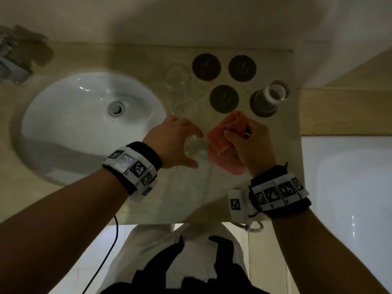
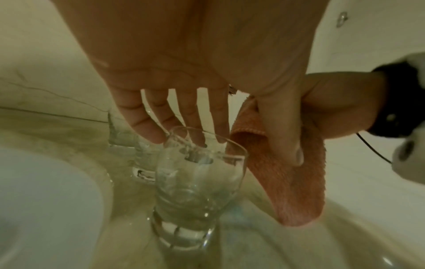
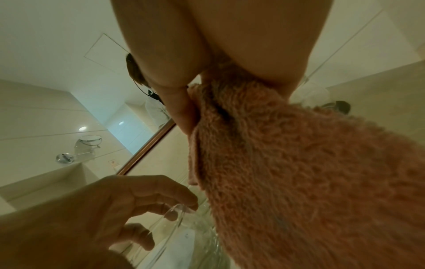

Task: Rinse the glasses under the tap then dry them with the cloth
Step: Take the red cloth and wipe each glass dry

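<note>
A clear glass (image 1: 189, 145) (image 2: 197, 182) stands upright on the counter just right of the sink. My left hand (image 1: 196, 149) (image 2: 260, 148) arches over it with fingers spread. The fingertips (image 3: 174, 214) sit at the rim, while the thumb stays apart from the glass. My right hand (image 1: 239, 134) (image 3: 195, 91) grips a bunched orange cloth (image 1: 220, 143) (image 2: 294, 191) (image 3: 299, 172) beside the glass, its end hanging down. Two more clear glasses (image 1: 178, 77) (image 1: 185, 107) stand behind. A fourth glass (image 1: 275, 92) sits on a dark coaster at the back right.
A white oval sink (image 1: 31, 115) is set into the beige counter (image 1: 191, 198) on the left. A blurred chrome fitting (image 1: 10, 60) shows at the far left. Three bare black coasters (image 1: 206, 66) (image 1: 241, 68) (image 1: 224, 99) lie behind the cloth. A white bathtub (image 1: 350, 177) borders the right.
</note>
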### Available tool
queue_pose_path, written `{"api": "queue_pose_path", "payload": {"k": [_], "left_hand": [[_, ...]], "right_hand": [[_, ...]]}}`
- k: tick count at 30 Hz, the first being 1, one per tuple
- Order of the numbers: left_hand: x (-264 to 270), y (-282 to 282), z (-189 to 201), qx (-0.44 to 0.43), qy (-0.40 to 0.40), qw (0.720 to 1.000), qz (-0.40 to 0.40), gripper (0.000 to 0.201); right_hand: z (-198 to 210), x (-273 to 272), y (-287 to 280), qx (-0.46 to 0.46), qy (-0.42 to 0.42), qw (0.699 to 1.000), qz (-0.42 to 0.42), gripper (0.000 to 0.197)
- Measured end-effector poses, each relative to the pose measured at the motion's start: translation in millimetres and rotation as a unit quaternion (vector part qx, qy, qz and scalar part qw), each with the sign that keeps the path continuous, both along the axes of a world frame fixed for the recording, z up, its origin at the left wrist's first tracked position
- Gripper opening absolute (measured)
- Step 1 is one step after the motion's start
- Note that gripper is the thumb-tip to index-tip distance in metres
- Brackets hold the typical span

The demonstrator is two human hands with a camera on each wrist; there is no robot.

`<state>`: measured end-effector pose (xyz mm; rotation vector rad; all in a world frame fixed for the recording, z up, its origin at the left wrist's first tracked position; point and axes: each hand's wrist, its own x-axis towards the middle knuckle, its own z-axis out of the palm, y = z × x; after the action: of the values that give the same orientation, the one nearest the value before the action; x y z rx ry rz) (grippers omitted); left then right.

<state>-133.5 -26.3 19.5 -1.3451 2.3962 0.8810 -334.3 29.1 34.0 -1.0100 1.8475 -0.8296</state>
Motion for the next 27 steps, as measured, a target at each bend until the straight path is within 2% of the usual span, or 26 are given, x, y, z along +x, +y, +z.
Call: {"api": "queue_pose_path", "payload": {"k": [4, 12, 19, 24, 27], "left_hand": [[3, 2, -13, -0.021, -0.019, 0.999, -0.026, 0.087], [5, 8, -22, 0.014, 0.032, 0.998, 0.057, 0.086], [-3, 13, -14, 0.052, 0.132, 0.983, 0.114, 0.085], [-20, 12, 1, 0.160, 0.170, 0.958, 0.170, 0.080], [-30, 12, 2, 0.267, 0.201, 0.916, 0.223, 0.080]], "right_hand": [[-1, 3, 7, -0.006, -0.001, 1.000, -0.011, 0.023], [-7, 3, 22, -0.012, 0.002, 0.999, -0.037, 0.026], [2, -13, 40, -0.042, 0.013, 0.996, -0.075, 0.022], [3, -26, 54, -0.045, 0.021, 0.994, -0.102, 0.015], [7, -32, 63, -0.048, 0.026, 0.992, -0.117, 0.009]]}}
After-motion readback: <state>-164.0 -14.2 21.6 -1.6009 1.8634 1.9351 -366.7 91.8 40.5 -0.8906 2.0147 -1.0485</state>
